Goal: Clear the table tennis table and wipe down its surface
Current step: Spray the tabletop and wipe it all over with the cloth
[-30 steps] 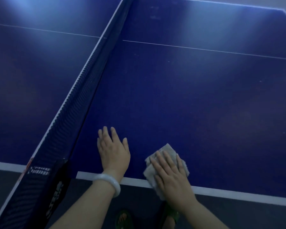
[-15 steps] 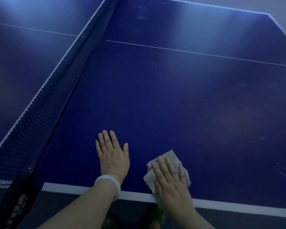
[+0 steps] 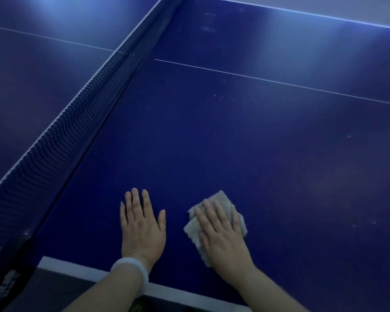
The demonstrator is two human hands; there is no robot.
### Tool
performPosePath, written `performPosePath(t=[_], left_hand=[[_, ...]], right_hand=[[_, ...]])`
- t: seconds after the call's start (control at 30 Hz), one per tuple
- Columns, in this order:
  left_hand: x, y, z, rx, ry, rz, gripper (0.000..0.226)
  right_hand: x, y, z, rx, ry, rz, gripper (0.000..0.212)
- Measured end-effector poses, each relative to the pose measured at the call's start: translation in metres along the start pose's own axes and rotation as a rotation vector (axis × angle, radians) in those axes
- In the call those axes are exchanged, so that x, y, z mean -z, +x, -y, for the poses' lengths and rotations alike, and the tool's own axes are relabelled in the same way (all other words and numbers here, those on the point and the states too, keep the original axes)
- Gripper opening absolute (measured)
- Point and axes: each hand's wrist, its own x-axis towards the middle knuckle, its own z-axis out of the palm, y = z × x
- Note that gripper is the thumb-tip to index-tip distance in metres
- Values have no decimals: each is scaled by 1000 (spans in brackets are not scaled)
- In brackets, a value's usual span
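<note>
The net point(image 3: 81, 122) runs from the lower left corner up toward the top centre, a dark mesh with a white top band, dividing the blue table tennis table point(image 3: 257, 143) into 2 halves. At its near end, by the lower left corner, the net's dark clamp post point(image 3: 14, 266) stands at the table edge.

Right of the net, on the nearer part of the right half, the left hand point(image 3: 142, 224) lies palm down and flat on the blue surface. Its 4 fingers are straight and close together, pointing away from the person, with the thumb spread out to the right. It holds nothing. A white bangle point(image 3: 131, 272) circles the wrist, which sits over the white edge line point(image 3: 61, 265) of the table.

Further right of the net, just beside the left hand but not touching it, the right hand point(image 3: 221, 235) presses flat on a folded grey cloth point(image 3: 223, 203). Its fingers are straight and slightly apart, laid across the top of the cloth. The cloth lies on the table under the palm and fingers, and shows past the fingertips on the far side, past the thumb side on the left, and past the little finger on the right.

Far from the hands, a thin white centre line point(image 3: 279, 81) crosses the right half from the net toward the right edge. Pale specks and smudges dot the surface between that line and the hands.
</note>
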Motion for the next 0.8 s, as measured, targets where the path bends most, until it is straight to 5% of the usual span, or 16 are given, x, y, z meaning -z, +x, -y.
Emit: performPosePath(t=[0.1, 0.13, 0.23, 0.3, 0.37, 0.53, 0.6, 0.63, 0.73, 0.8], left_hand=[[-1, 0, 0, 6, 4, -5, 76], [-1, 0, 0, 10, 11, -7, 75], [-3, 0, 0, 14, 9, -14, 74], [-4, 0, 1, 18, 15, -17, 75], [-3, 0, 1, 24, 20, -10, 74], [1, 1, -2, 34, 15, 11, 75], [1, 1, -1, 36, 24, 11, 76], [1, 1, -1, 39, 28, 10, 76], [2, 1, -3, 39, 21, 4, 78], [3, 1, -3, 38, 27, 14, 81]], right_hand=[[10, 17, -58, 180, -195, 90, 55], [9, 21, -87, 72, -245, 123, 57], [23, 29, -143, -625, -35, 71, 57], [25, 37, -132, -845, 84, -1, 58], [18, 46, -95, -703, 28, -5, 60], [9, 68, -46, 282, -80, 14, 53], [15, 84, -84, 353, -199, 0, 53], [18, 89, -110, 245, -243, 7, 54], [25, 92, -168, -460, 17, 33, 57], [28, 91, -157, -711, 121, -39, 56]])
